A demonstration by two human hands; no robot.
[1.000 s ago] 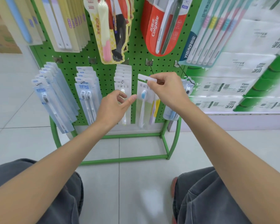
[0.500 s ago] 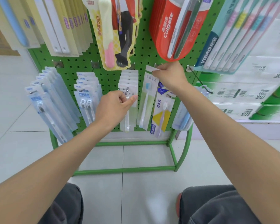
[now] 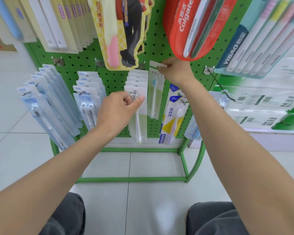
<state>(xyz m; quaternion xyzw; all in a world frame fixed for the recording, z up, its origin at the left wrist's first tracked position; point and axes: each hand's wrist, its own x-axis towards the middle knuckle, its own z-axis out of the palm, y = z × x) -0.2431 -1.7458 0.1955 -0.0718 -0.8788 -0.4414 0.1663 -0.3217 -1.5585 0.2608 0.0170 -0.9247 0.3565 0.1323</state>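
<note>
My right hand (image 3: 174, 71) pinches the top tab of a clear toothbrush pack (image 3: 155, 95) with a blue-headed brush, holding it against the green pegboard (image 3: 114, 78) just under the red Colgate packs (image 3: 192, 26). My left hand (image 3: 119, 109) grips the front pack of a hanging row of white toothbrush packs (image 3: 137, 116) near its hook. A yellow and blue pack (image 3: 172, 119) hangs on the peg below my right wrist.
More toothbrush packs hang at the left (image 3: 46, 106) and centre-left (image 3: 88, 99). A bare hook (image 3: 222, 89) sticks out at the right, near stacked tissue packs (image 3: 261, 102). The rack's green frame (image 3: 131, 179) stands on a tiled floor. My knees show at the bottom.
My right hand has lifted the blue-brush pack up and toward the pegboard, uncovering the yellow and blue pack below it. My left hand has stayed on the white packs. The view came closer.
</note>
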